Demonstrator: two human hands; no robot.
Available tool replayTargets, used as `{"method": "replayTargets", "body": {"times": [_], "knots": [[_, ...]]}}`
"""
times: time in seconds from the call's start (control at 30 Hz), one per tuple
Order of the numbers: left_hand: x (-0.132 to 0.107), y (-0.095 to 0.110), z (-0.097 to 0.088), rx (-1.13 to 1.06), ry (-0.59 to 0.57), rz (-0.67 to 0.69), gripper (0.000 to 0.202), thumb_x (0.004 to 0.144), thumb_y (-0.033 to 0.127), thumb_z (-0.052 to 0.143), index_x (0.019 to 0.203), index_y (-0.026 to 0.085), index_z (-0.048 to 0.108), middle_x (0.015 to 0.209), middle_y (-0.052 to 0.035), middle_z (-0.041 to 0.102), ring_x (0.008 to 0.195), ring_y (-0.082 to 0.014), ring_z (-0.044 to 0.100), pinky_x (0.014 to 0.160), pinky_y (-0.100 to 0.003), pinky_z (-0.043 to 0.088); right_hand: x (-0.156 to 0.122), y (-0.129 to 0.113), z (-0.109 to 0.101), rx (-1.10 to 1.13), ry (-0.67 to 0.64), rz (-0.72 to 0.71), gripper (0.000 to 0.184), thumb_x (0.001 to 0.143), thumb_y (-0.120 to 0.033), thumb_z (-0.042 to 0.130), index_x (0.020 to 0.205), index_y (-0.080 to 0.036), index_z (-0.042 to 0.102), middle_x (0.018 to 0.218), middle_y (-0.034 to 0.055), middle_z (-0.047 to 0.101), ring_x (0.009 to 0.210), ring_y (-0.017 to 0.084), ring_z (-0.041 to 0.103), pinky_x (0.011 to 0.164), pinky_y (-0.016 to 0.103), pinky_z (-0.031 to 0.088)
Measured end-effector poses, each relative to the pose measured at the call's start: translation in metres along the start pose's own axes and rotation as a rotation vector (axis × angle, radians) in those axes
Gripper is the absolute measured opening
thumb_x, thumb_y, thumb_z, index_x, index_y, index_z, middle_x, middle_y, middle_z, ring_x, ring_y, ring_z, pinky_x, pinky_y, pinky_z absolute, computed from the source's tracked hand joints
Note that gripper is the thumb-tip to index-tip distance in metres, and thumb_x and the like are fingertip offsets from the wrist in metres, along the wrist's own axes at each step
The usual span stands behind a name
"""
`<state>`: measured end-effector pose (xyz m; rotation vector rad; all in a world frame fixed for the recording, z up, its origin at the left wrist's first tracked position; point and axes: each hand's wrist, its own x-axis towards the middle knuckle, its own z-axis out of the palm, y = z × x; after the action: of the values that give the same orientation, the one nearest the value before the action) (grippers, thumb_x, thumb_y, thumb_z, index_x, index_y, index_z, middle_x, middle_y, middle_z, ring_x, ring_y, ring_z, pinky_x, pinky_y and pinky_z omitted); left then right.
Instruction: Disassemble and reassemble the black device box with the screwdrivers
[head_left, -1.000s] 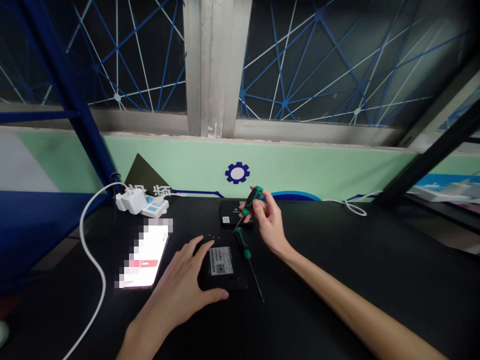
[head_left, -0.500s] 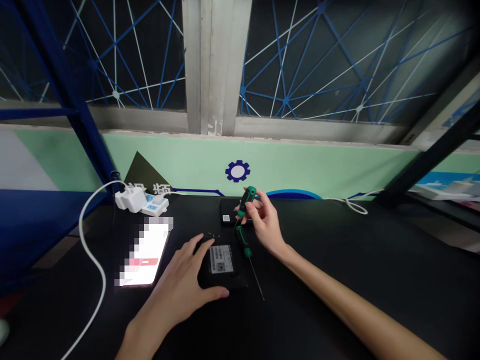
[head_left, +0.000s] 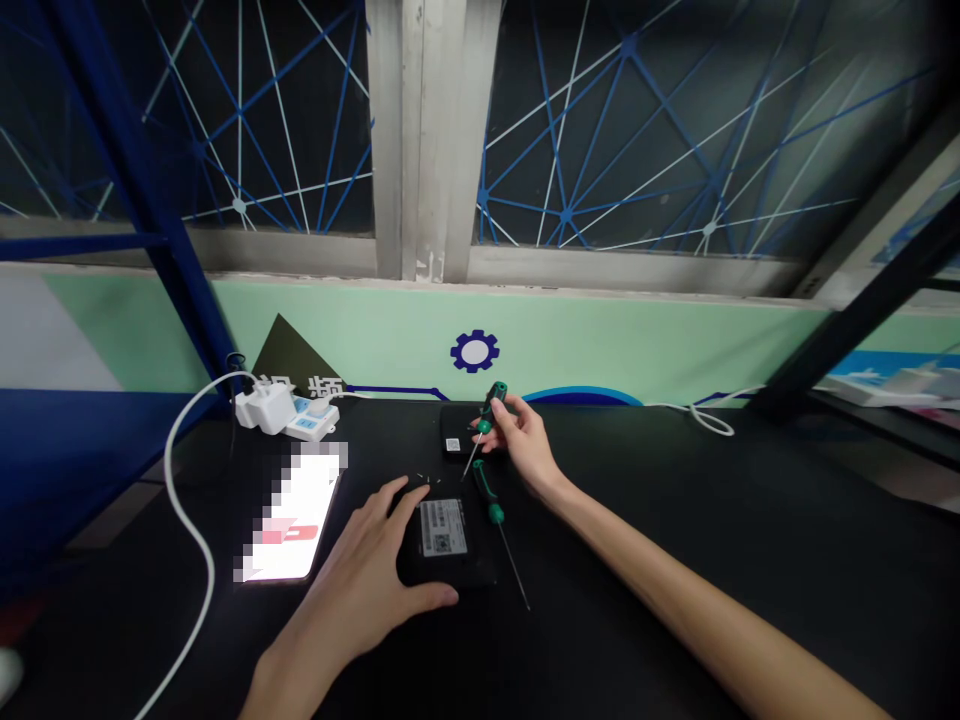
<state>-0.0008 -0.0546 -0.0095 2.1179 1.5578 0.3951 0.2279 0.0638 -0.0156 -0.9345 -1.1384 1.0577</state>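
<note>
In the head view my right hand [head_left: 520, 430] grips a green-and-black screwdriver [head_left: 493, 405] by its handle. The shaft slants down to the left, its tip close to the far right corner of a flat black device with a white printed label [head_left: 442, 527]. My left hand [head_left: 367, 570] lies spread along that device's left side, thumb at the near edge and fingers at the far edge. A second screwdriver [head_left: 497, 514] rests on the table just right of the device. Several tiny screws [head_left: 428, 479] lie beyond it. Another black device [head_left: 452, 430] sits behind, partly hidden by my right hand.
A lit phone [head_left: 300, 515] lies to the left on the black table [head_left: 675, 520]. Behind it stands a white power strip [head_left: 311, 420] with a plugged-in adapter [head_left: 268, 407]. A white cable [head_left: 202, 545] curves down the left side. The green wall [head_left: 375, 340] bounds the table's back.
My right hand has tilted the screwdriver and brought its tip lower and left, toward the labelled device. My left hand keeps its place. The whole view has shifted slightly.
</note>
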Motion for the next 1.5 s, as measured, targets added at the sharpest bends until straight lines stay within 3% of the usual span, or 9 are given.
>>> {"method": "replayTargets", "body": {"times": [0.33,0.87,1.17,1.4,1.5], "knots": [[-0.003,0.003,-0.006,-0.033,0.069,0.099,0.091,0.066,0.045,0.082,0.146,0.037,0.04,0.154,-0.0032,0.037,0.136,-0.0334,0.044,0.109,-0.049,0.043,-0.005,-0.006,0.004,0.068,0.073,0.21,0.022,0.093,-0.034,0.068,0.089,-0.017,0.054,0.066,0.0035,0.072,0.048,0.014,0.07,0.041,0.016,0.055],[-0.004,-0.001,-0.008,-0.06,0.09,0.161,0.096,0.065,0.034,0.083,0.147,0.044,0.035,0.158,0.0017,0.031,0.137,-0.0342,0.043,0.109,-0.049,0.044,-0.01,-0.018,0.004,0.122,0.012,0.483,0.025,0.103,-0.024,0.049,0.08,-0.013,0.054,0.07,0.0087,0.073,0.049,0.013,0.071,0.039,0.014,0.053],[-0.007,0.003,-0.013,-0.096,0.009,0.154,0.099,0.061,0.037,0.084,0.148,0.043,0.036,0.158,-0.0002,0.033,0.138,-0.0369,0.043,0.11,-0.052,0.043,-0.012,-0.006,0.003,0.055,-0.083,0.36,0.026,0.094,-0.036,0.066,0.082,-0.015,0.055,0.063,0.0056,0.071,0.043,0.013,0.067,0.036,0.015,0.052],[-0.007,0.001,-0.014,-0.09,-0.011,0.131,0.103,0.059,0.04,0.085,0.15,0.037,0.036,0.157,-0.0021,0.036,0.139,-0.0346,0.042,0.112,-0.048,0.041,-0.016,-0.004,0.006,0.025,-0.139,0.142,0.047,0.076,-0.056,0.077,0.09,-0.018,0.054,0.062,0.0014,0.071,0.042,0.015,0.067,0.037,0.019,0.053],[-0.006,-0.001,-0.014,-0.071,-0.017,0.096,0.106,0.058,0.042,0.085,0.151,0.034,0.035,0.158,-0.0036,0.035,0.14,-0.0345,0.041,0.113,-0.047,0.04,-0.016,-0.002,0.008,0.033,-0.124,0.113,0.052,0.072,-0.06,0.078,0.09,-0.018,0.054,0.061,0.0,0.07,0.042,0.015,0.067,0.036,0.019,0.052]]}}
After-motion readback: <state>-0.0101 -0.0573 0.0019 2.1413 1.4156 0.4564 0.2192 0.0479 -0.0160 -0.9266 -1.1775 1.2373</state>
